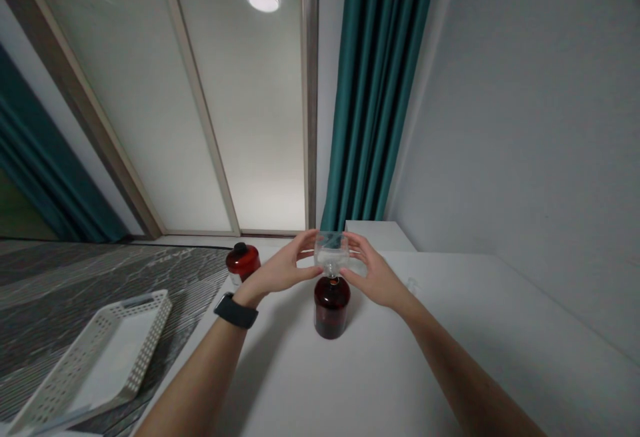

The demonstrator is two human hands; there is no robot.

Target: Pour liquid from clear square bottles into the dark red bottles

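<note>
Between my two hands is a clear glass vessel [331,249], wide at the top with a narrow lower end. My left hand [287,266] curves around its left side, while my right hand [367,269] curves around the right. Both thumbs point inward near the narrow end. Directly beneath stands a dark amber-red bottle [331,310], upright on the white table [310,390]. The vessel's narrow end meets the bottle's mouth; whether it sits inside or just over it, I cannot tell.
A second red bottle with a black cap [243,260] stands at the table's left edge, beyond my left wrist. Right of my right hand lies a small transparent piece [413,285]. A white perforated basket [145,350] is at lower left. A wall [525,124] borders the right.
</note>
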